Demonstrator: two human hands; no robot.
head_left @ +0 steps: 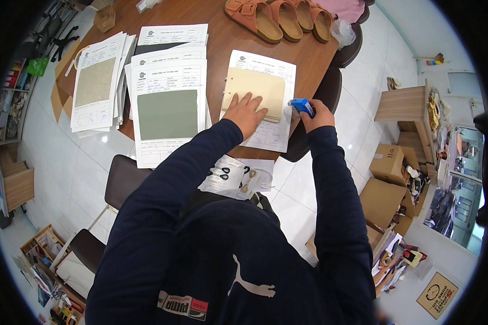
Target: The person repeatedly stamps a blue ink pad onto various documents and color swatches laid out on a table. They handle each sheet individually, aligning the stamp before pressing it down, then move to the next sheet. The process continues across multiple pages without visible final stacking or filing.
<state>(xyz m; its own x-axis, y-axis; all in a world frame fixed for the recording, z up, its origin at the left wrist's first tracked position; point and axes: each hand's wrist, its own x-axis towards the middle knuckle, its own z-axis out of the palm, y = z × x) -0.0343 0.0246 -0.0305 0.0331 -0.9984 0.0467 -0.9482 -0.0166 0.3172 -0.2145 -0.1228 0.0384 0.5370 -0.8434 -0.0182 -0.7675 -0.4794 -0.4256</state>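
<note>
My left hand [247, 115] rests on a cream-coloured swatch [264, 85], fingers stretched out and pressing it against a printed paper form [271, 138]. Small punched holes run down the swatch's left edge. Just right of the form, my right hand [322, 116] grips a small blue dispenser [302, 106], which looks like a tape dispenser. Its tip reaches the form's right edge. To the left lies a pile of forms, the top one bearing a dark green swatch [168, 114]. Beyond that, another stack carries a tan swatch [95, 81].
Orange-brown sandals [265, 20] stand at the table's [216, 46] far side beside a clear plastic bag [344, 32]. Dark chairs [126, 181] edge the table. Sheets with cord samples [230, 176] lie close to my body. Cardboard boxes [387, 162] sit at the right.
</note>
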